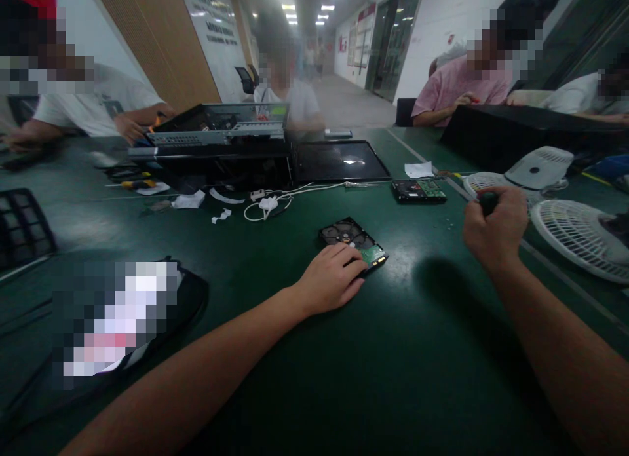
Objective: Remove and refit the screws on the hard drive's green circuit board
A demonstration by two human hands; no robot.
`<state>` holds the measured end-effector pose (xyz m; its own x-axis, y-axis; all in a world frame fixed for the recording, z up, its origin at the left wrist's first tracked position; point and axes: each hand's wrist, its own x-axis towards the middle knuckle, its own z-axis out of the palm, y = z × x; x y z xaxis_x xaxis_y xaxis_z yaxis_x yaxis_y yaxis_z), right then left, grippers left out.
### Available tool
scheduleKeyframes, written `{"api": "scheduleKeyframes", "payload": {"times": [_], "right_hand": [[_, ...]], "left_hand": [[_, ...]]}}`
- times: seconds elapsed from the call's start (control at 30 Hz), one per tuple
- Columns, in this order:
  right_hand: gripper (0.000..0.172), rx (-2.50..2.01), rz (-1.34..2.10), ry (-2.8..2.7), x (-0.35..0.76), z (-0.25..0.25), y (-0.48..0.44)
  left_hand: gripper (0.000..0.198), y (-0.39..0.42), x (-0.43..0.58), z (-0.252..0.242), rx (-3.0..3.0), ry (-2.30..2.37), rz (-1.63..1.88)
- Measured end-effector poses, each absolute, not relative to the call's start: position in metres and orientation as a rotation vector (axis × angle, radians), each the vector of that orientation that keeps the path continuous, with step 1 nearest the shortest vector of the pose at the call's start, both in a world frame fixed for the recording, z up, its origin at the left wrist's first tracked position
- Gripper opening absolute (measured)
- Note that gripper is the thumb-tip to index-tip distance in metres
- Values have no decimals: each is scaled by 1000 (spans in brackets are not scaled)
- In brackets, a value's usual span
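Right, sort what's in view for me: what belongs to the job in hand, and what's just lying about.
In the job, it seems:
hard drive, under the left hand
dark handle, in the right hand's grip

Apparently just lying about:
second drive, farther off
white cable
crumpled paper

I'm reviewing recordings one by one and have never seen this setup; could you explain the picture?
There is no machine here: these are a person's two bare hands, seen from a camera worn on that person's head, looking forward and down. On the dark green table, the left hand rests on a hard drive. The raised right hand grips a dark handle; the rest is hidden. Farther off are a second drive, a white cable and an open metal case.
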<state>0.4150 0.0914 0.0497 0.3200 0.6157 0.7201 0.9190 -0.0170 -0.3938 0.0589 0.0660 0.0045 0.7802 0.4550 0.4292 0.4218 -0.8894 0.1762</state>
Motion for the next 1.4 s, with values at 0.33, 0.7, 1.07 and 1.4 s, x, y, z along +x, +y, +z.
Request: {"api": "scheduleKeyframes", "payload": {"times": [0.33, 0.7, 1.07, 1.4], "right_hand": [[32, -2503, -112, -1750, 469, 22, 107], [35, -2492, -154, -1816, 466, 13, 111], [34, -2450, -317, -1760, 448, 26, 105], [9, -1809, 22, -1974, 345, 48, 71]], "left_hand": [[27, 66, 58, 6, 2848, 691, 774], [34, 67, 56, 6, 2832, 732, 783], [53, 75, 47, 9, 2832, 842, 764], [43, 76, 48, 7, 2912, 816, 731]]}}
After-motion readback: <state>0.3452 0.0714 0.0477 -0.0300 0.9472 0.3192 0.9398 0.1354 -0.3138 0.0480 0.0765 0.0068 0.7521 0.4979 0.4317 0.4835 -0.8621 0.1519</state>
